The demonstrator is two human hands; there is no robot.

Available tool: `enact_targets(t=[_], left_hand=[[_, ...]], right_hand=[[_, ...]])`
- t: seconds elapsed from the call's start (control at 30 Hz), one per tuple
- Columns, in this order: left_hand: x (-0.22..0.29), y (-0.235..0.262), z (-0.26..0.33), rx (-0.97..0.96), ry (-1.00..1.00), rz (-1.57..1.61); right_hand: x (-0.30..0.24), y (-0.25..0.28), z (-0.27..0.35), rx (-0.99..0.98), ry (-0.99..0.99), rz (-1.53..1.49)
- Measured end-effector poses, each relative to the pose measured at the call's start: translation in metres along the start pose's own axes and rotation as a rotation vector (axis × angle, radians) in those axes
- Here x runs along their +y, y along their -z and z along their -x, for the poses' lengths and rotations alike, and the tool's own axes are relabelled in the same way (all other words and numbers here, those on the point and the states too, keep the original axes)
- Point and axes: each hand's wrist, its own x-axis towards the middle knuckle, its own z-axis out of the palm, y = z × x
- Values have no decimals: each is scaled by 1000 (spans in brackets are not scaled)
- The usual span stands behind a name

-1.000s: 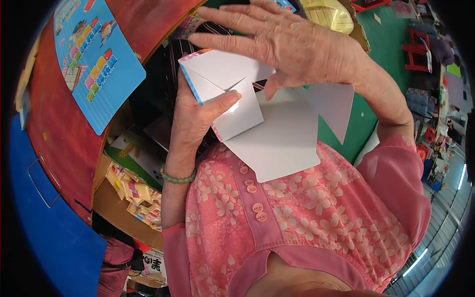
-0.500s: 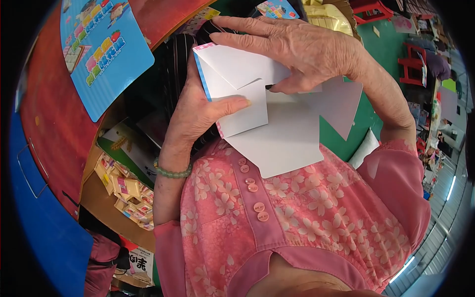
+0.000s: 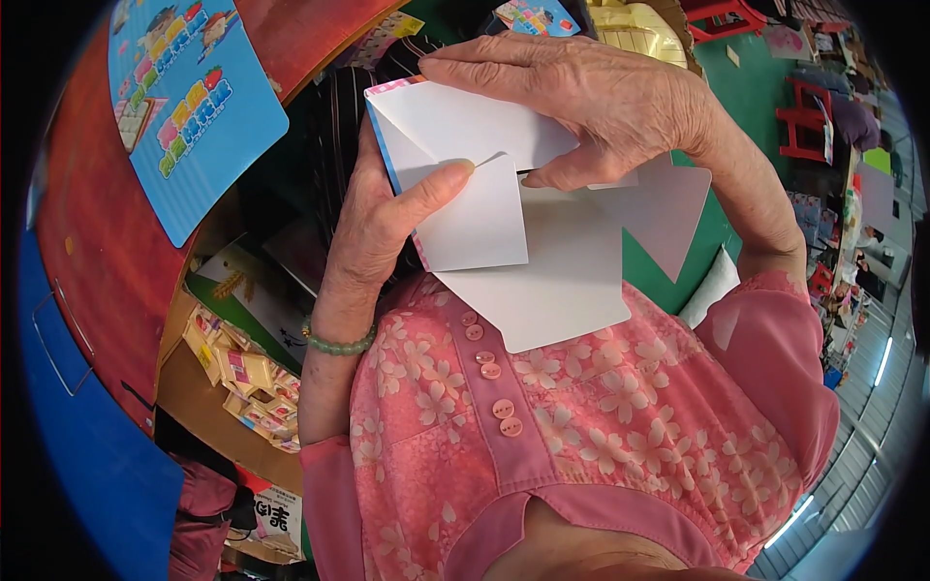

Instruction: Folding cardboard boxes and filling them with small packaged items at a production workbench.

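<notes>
Where my remote view begins: a pink floral top (image 3: pixel 610 392), with the part-folded carton (image 3: pixel 475 228) in front of it, white inner faces up.
Left hand (image 3: pixel 373 208): clamped on the carton's left side, thumb flat over the white panel, other fingers mostly hidden behind; I see a green bead bracelet (image 3: pixel 339 346) on its wrist.
Right hand (image 3: pixel 605 92): at the upper panel's far right, fingers together along the far edge, thumb tip by the near edge; I cannot tell whether they pinch it.
Upper panel: directly between the right hand's fingers and thumb, long axis running left to right and dipping rightward; the right hand is nearer its right end, the left hand its left.
Cardboard box (image 3: pixel 223 431): low on my left, holding small cream printed pieces (image 3: pixel 247 368) in a jumble.
Red bench (image 3: pixel 97 213): further left, a blue printed sheet (image 3: pixel 199 184) jutting past its edge.
Yellow wrapped bundle (image 3: pixel 644 34): beyond the right hand, beside a cardboard edge.
Farthest: green floor (image 3: pixel 741 92) and red stools (image 3: pixel 804 126).
</notes>
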Motion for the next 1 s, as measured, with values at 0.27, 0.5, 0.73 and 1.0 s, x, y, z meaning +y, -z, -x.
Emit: enact_targets(t=[0.27,0.5,0.73,1.0], left_hand=[[2,-1,2,21,-32,-74],[1,5,3,2,-52,-115],[-3,5,1,-21,-81,-115],[-7,-1,5,55,-109,-128]], right_hand=[[0,2,-4,-24,-24,-13],[-2,9,-8,-35,47,22],[3,12,-7,-20,82,-19],[-4,1,-9,4,-12,14]])
